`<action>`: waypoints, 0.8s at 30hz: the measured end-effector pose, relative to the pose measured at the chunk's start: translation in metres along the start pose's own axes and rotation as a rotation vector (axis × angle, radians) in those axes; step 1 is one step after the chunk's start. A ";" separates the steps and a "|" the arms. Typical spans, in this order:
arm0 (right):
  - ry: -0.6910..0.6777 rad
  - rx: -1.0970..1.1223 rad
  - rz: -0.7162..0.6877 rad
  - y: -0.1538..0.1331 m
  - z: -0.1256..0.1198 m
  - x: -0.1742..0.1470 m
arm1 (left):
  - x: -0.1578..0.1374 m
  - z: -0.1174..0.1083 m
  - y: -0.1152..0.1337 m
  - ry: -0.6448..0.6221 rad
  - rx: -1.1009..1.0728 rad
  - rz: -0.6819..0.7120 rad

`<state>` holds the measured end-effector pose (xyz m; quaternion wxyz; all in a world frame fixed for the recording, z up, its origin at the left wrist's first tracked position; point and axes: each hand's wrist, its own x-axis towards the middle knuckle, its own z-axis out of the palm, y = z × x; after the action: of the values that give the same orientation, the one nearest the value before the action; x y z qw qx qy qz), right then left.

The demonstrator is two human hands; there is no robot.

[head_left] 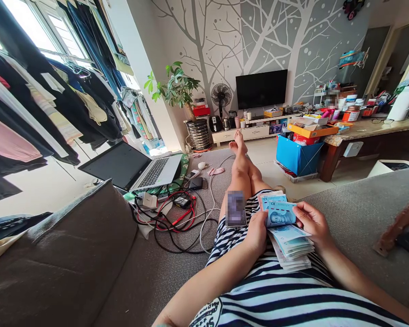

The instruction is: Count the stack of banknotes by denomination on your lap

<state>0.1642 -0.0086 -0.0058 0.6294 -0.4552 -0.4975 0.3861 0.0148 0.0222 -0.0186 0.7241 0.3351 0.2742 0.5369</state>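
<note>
A stack of blue banknotes (291, 245), folded over, is gripped at its left side by my left hand (258, 229). Its thumb presses on the notes in front of the striped clothing. My right hand (315, 222) pinches the right edge of the upper banknote (281, 218), which shows a portrait and the number 10. Paler, pinkish notes show at the bottom and far side of the stack. Just left of my left hand, a phone (236, 209) lies on my thigh, its screen blurred out.
Left on the grey sofa (177, 245) are an open laptop (157, 172) and tangled cables (187, 227) with chargers. A blue box (298, 156) stands by a cluttered table (330, 136). A television (261, 88), fan (221, 96) and potted plant (180, 86) are farther off.
</note>
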 end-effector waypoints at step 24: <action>-0.027 -0.066 0.015 0.006 -0.001 0.006 | -0.008 0.010 0.010 0.007 -0.038 -0.046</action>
<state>0.1664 -0.0013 -0.0099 0.6044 -0.4740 -0.5152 0.3803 0.0146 0.0150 -0.0043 0.7415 0.3131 0.2744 0.5262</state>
